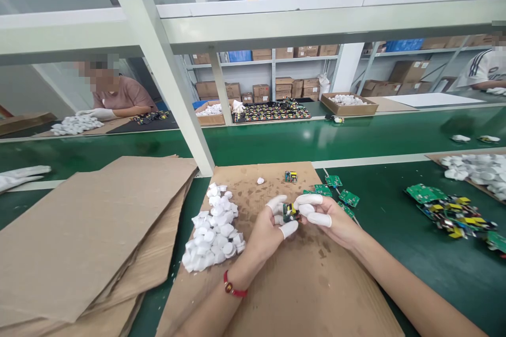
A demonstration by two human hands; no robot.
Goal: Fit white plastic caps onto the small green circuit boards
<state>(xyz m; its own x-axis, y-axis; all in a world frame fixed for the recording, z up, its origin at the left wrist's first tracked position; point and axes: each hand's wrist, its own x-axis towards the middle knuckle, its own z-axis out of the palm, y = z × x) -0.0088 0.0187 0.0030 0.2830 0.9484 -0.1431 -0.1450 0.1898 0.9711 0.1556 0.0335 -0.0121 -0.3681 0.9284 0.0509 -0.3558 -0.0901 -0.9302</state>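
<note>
My left hand (272,226) holds a small circuit board (290,212) with yellow and dark components, tilted between thumb and fingers. White finger cots cover several fingertips on both hands. At the board's right end, my right hand (326,213) is closed in a pinch around a small white lump (305,209), which seems to touch the board; the contact is partly hidden. Both hands are above a brown cardboard sheet (316,284). Left of them lies a pile of white lumps (215,229). A single white lump (260,180) and another component board (291,176) lie farther back.
Green circuit boards (349,198) lie right of the cardboard, and a heap of component boards (458,213) farther right. Stacked cardboard sheets (90,221) cover the left. A white post (166,73) rises ahead. Beyond the green belt (269,142), a co-worker (126,95) handles white lumps.
</note>
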